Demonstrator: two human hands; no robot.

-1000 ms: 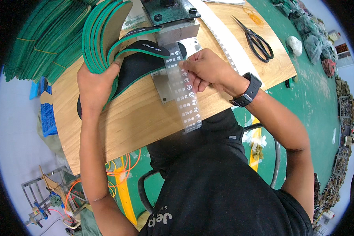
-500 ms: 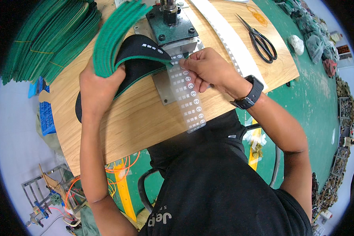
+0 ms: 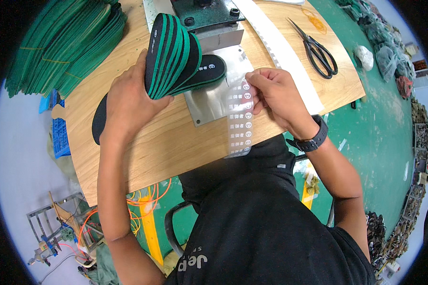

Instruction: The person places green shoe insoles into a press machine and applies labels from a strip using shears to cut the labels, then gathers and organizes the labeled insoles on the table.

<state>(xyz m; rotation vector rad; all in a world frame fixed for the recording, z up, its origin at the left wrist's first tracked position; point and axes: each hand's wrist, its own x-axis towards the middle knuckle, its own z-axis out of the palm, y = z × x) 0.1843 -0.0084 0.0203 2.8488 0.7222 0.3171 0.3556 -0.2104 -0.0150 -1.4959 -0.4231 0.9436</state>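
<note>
My left hand [image 3: 131, 104] is closed around a fanned stack of black-and-green shoe insoles [image 3: 172, 57]. One insole [image 3: 211, 70] sticks out to the right over the flat metal plate [image 3: 207, 107], with a small white print near its rounded end. My right hand [image 3: 281, 97] pinches the upper part of a clear strip of white transfer labels [image 3: 240, 126] between thumb and fingers. That strip hangs down past the table's near edge, just right of the printed insole. Above both stands a press [image 3: 209, 23] with a dark bolted block and a bright metal head.
Bundled green insoles [image 3: 57, 52] are piled at the far left. Black-handled scissors [image 3: 318, 57] and a long white strip [image 3: 283, 52] lie on the right of the wooden table [image 3: 142, 161]. An orange rubber band [image 3: 315, 21] rests beyond the scissors. Orange hoses [image 3: 150, 199] run below the table.
The insole stack has swung upright and fanned out, and the printed end lies flatter over the plate. My right hand has moved right with the label strip, now apart from the print.
</note>
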